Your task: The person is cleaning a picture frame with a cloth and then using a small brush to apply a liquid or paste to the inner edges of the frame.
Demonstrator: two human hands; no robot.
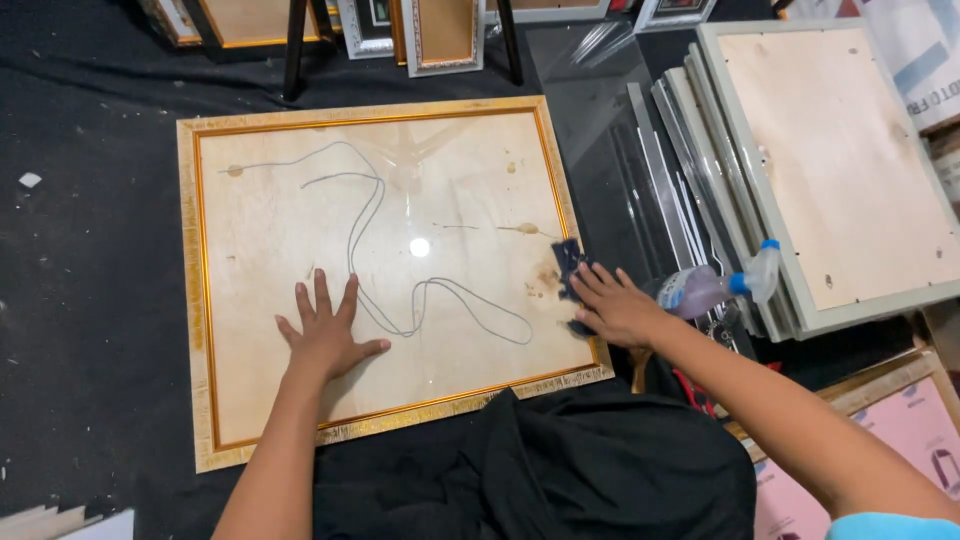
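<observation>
While we are kneeling over the frame, which is lying flat on dark floor with its gold border around a glassed wooden panel, our left hand is pressing palm down on the glass with fingers spread, just beside a thin wire that is looping across the panel. Our right hand is lying flat, fingers together, on a dark cloth at the frame's right edge. Just beyond that hand a spray bottle is lying on its side, against a stack of grey frames leaning one on another. Clear plastic sheeting is showing above them, and more frames are standing along the top edge, cut off. Black fabric is covering the frame's lower right corner. We are seeing pink board at bottom right, partly hidden by our forearm. Glare on the glass is blurring the stains near the cloth.
</observation>
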